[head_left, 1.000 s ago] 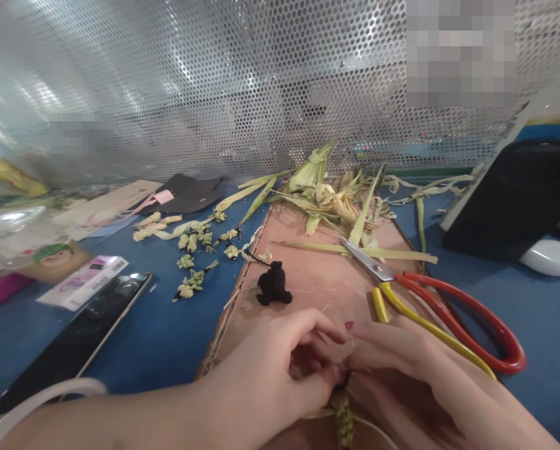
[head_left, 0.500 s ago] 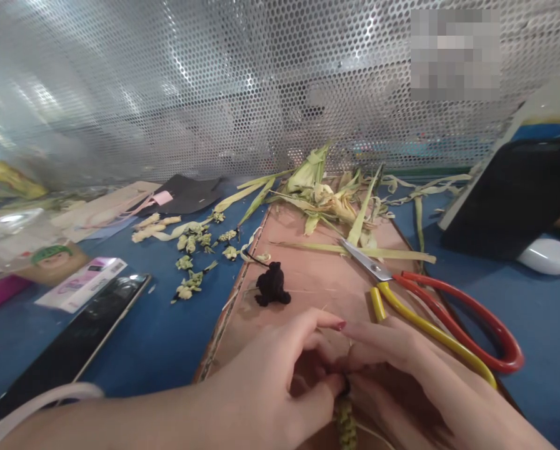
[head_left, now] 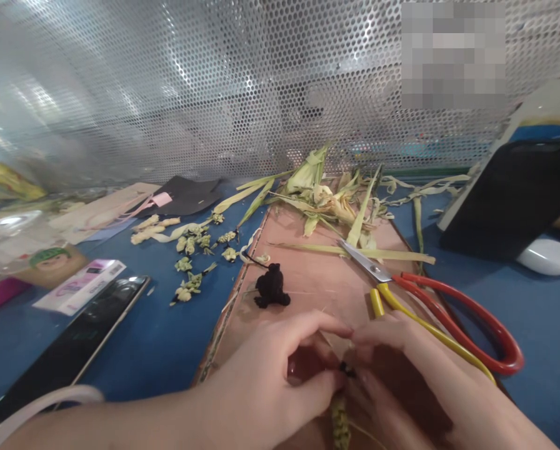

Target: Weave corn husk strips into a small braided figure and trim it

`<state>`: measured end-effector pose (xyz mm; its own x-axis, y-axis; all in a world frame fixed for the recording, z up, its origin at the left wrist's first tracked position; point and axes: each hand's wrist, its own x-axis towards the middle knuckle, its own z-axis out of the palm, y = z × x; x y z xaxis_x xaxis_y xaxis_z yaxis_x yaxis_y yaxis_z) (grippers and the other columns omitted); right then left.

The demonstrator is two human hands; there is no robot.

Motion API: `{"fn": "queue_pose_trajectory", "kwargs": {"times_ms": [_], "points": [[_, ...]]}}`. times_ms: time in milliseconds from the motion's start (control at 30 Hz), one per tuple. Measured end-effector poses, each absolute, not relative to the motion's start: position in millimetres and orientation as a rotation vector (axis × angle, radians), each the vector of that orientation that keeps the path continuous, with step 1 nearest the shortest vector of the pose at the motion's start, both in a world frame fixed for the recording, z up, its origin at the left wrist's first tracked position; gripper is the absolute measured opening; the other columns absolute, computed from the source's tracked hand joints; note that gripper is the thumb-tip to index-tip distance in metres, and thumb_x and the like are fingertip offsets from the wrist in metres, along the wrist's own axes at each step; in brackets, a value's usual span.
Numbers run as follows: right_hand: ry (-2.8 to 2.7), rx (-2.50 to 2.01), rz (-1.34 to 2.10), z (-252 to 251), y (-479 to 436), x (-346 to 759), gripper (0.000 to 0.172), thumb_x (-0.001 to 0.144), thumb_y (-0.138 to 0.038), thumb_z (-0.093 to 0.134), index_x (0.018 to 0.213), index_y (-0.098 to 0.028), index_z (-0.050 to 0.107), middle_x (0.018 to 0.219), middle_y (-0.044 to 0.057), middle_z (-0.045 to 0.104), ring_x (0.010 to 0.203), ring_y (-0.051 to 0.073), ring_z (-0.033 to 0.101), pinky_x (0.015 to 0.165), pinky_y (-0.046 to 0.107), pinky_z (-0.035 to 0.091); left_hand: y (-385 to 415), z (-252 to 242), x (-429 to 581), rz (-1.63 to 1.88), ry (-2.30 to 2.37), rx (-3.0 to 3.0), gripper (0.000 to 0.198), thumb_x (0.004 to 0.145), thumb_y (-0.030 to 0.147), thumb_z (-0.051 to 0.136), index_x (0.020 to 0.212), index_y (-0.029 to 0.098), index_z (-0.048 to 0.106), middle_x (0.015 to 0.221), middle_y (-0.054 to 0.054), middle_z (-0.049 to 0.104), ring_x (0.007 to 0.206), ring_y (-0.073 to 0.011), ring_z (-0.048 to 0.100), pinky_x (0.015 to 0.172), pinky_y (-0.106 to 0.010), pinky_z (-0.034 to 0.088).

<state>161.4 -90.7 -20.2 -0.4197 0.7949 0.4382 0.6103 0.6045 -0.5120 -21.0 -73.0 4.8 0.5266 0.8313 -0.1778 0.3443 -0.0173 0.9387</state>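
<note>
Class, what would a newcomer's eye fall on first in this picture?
Probably the large scissors with silver metal blades and red and yellow handles, beside the right hand. Next, the pale-green leafy heap at the far end of the flat brown cardboard, and the tangled black yarn-like bundle just beyond the left hand. Finally, the green braided strip at bottom centre, between both hands.
</note>
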Motion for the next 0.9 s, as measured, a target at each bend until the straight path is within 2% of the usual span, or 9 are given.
{"fn": "queue_pose_trajectory", "kwargs": {"times_ms": [133,467,900], "points": [[-2.221,-1.061,0.226,-18.4,-89.0,161.1,0.023,0.071,-0.016,0.056,0.093,-0.020,0.054,0.078,0.004,0.058,0.076,0.018,0.059,0.070,0.031,0.050,-73.3,6.3,-21.6,0.535,1.011,1.544,0.036,0.075,0.010,0.052,0.108,0.024,0.052,0.083,0.004,0.063,0.077,-0.0099,0.059,0.068,-0.019,0.046],[-2.279,-1.062,0.281,-19.7,-89.2,162.6,0.006,0.075,-0.015,0.053,0.076,-0.021,0.056,0.076,0.003,0.057,0.072,0.015,0.056,0.065,0.028,0.050,-73.2,9.4,-20.6,0.523,1.032,1.535,0.040,0.075,0.013,0.053,0.113,0.025,0.051,0.081,0.003,0.063,0.077,-0.0110,0.059,0.069,-0.020,0.046],[-2.274,-1.082,0.336,-21.1,-90.5,163.9,0.010,0.077,-0.013,0.050,0.077,-0.021,0.057,0.076,0.002,0.056,0.071,0.014,0.055,0.062,0.026,0.048,-72.2,10.2,-20.1,0.507,1.048,1.571,0.040,0.076,0.014,0.052,0.113,0.026,0.051,0.080,0.004,0.063,0.076,-0.0102,0.058,0.068,-0.019,0.045]]}}
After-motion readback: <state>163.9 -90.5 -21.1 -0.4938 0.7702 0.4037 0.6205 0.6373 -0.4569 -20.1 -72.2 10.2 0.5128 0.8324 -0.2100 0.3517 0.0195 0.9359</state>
